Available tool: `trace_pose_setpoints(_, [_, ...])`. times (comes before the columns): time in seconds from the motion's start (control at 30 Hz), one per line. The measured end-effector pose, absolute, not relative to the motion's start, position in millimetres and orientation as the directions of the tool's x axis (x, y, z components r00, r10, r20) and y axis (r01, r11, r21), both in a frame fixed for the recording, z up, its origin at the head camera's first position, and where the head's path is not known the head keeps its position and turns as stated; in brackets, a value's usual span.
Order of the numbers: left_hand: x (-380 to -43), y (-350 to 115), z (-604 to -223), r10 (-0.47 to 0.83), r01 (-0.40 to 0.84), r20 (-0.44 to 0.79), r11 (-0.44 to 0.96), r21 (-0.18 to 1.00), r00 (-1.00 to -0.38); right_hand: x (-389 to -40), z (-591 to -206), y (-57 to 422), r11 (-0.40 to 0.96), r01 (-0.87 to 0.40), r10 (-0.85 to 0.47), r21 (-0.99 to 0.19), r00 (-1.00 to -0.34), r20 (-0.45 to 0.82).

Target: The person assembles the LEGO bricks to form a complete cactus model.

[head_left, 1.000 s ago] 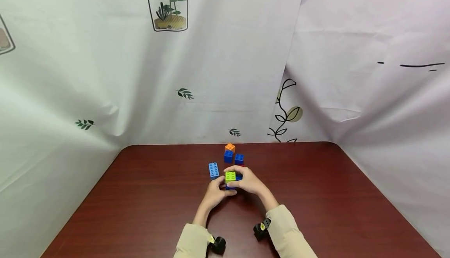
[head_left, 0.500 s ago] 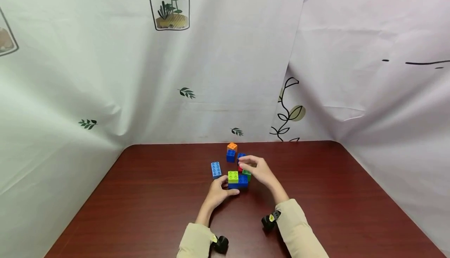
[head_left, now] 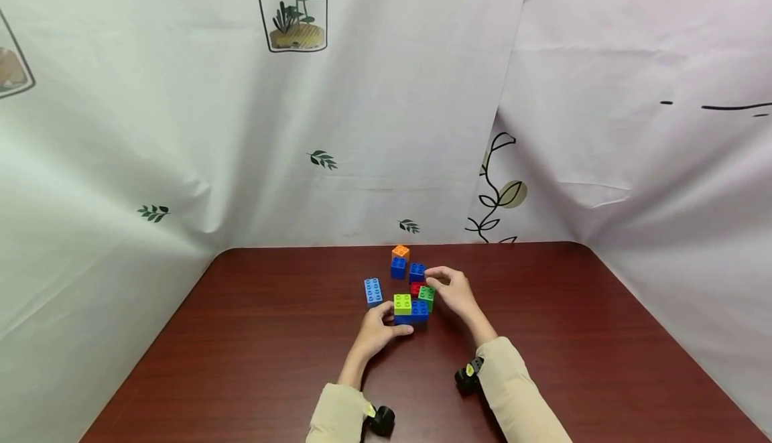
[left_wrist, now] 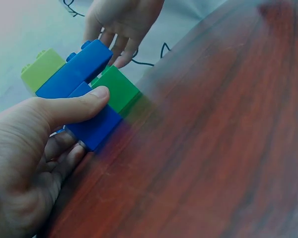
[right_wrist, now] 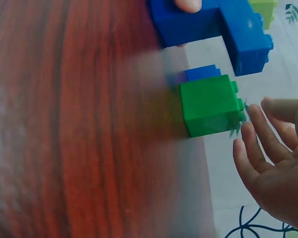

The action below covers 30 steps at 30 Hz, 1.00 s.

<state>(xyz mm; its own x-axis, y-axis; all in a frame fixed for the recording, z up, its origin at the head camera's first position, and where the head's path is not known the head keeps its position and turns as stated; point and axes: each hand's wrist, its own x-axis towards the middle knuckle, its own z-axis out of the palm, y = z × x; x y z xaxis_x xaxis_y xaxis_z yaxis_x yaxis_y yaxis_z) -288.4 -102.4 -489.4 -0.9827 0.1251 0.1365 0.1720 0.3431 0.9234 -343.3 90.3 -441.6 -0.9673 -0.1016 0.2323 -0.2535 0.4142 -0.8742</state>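
Observation:
In the head view my left hand [head_left: 374, 332] holds a small stack of toy building bricks by its left end. The stack has a lime brick [head_left: 402, 305] on top of a longer blue brick [head_left: 419, 307]. The left wrist view shows the thumb pressed on a lower blue brick [left_wrist: 97, 126], with fingers curled behind it. My right hand [head_left: 456, 293] holds nothing; its fingers are loosely bent beside the green brick [head_left: 427, 295]. From the right wrist view, those fingertips are near the studs of that green brick [right_wrist: 211, 106], which stands apart from the stack.
Behind the stack lie a red brick [head_left: 416, 289] and a small blue brick [head_left: 417, 271]. Farther back are another blue brick [head_left: 398, 268] and an orange brick [head_left: 401, 252]. A light blue brick [head_left: 372, 291] lies left, on the dark red-brown table [head_left: 271, 349]. A printed cloth [head_left: 374, 94] hangs behind.
My right hand has left the lime brick and moved right and back, uncovering the blue, green and red bricks. My left hand keeps its hold on the stack.

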Motion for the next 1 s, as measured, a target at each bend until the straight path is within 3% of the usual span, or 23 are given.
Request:
trace_pose_setpoints(0.5, [-289.5, -102.6, -486.9, 0.143, 0.191, 0.149, 0.352, 0.916, -0.978, -351.1, -442.8, 75.0, 0.497, -0.261, -0.229, -0.828, -0.959, 0.165])
trace_pose_setpoints(1.0, [-288.3, -103.1, -488.1, 0.150, 0.187, 0.143, 0.344, 0.920, -0.978, -350.9, -451.1, 65.5, 0.485, -0.186, -0.209, -0.854, -0.973, 0.094])
